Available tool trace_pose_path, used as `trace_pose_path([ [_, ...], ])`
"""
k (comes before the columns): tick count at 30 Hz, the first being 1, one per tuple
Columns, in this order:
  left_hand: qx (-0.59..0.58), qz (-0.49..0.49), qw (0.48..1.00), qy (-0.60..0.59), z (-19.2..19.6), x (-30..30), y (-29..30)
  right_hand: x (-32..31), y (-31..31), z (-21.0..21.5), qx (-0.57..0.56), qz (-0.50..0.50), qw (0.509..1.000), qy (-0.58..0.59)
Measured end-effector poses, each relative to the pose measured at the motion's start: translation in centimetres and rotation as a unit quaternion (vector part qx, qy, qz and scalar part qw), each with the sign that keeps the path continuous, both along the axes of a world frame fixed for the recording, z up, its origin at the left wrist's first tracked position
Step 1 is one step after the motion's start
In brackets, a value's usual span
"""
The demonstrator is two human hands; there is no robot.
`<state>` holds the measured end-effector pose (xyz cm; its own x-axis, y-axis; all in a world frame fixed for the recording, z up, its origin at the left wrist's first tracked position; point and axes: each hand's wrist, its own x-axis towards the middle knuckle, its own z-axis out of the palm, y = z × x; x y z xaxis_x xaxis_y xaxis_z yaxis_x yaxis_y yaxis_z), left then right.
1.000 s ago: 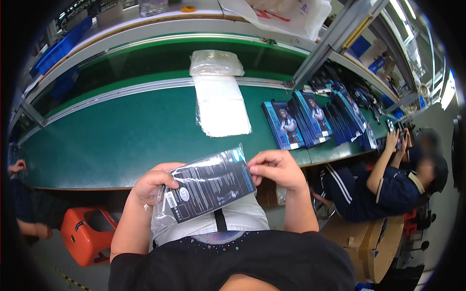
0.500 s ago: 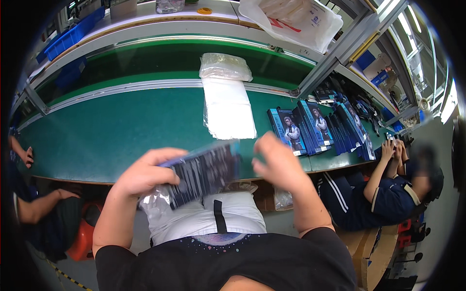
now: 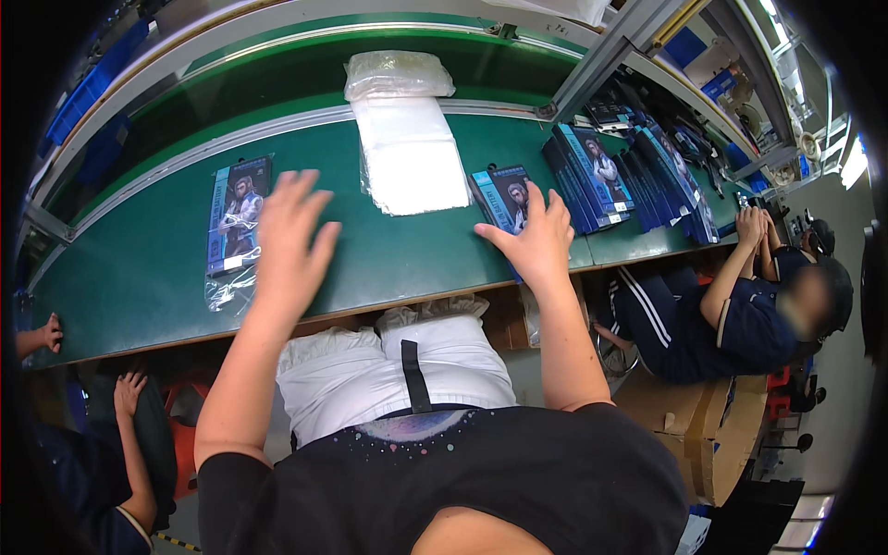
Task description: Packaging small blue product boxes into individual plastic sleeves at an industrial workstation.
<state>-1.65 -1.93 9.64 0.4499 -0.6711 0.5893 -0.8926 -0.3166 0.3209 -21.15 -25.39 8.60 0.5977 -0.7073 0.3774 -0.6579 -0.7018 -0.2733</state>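
Observation:
A blue-and-black printed box [image 3: 242, 208] lies at the left of the green table, inside a clear plastic bag whose loose end shows at its near side. Beside its right edge is my left hand [image 3: 291, 227], open and empty, slightly blurred. My right hand [image 3: 536, 236] is spread above a matching box [image 3: 499, 190] in front of the stacked ones. Its thumb reaches past that box's left edge and its fingers lie towards the right edge; contact is unclear. Between the hands, farther back, lies a pile of white, clear-edged bags [image 3: 412, 171].
Several more boxes [image 3: 597, 176] stand stacked at the right. A clear plastic bundle [image 3: 398, 76] rests behind the white pile, by the metal rail. One person [image 3: 768, 310] sits at the right; another person's arm [image 3: 134, 439] shows at the left. A cardboard carton [image 3: 689, 421] stands low right.
The bagged box has left my left hand and now lies on the table. My right hand has moved forward to the front box. The whole view has shifted.

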Motion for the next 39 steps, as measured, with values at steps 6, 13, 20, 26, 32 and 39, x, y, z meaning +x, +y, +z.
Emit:
trace_pose_path([
  [6,0.020,-0.115,0.991,-0.060,-2.1,-0.6,-6.1,-0.6,0.0,0.9,0.135,0.042,0.989,-0.045],
  [13,0.044,-0.143,0.988,0.024,-1.4,0.3,-7.7,-2.8,-0.2,0.7,0.674,0.254,0.547,-0.426],
  [20,-0.039,-0.153,0.981,0.116,-0.5,-0.2,-8.3,-0.9,1.4,-0.3,0.752,0.264,0.492,-0.349],
  [26,-0.001,-0.138,0.971,0.196,0.1,0.5,-8.7,2.2,2.3,1.0,0.820,0.326,0.390,-0.261],
  [32,-0.047,-0.115,0.966,0.225,0.4,1.6,-8.0,3.0,0.9,2.1,0.806,0.311,0.428,-0.265],
  [39,-0.057,-0.102,0.867,0.484,1.1,1.2,-7.1,2.3,0.5,1.9,0.734,0.297,0.549,-0.267],
])
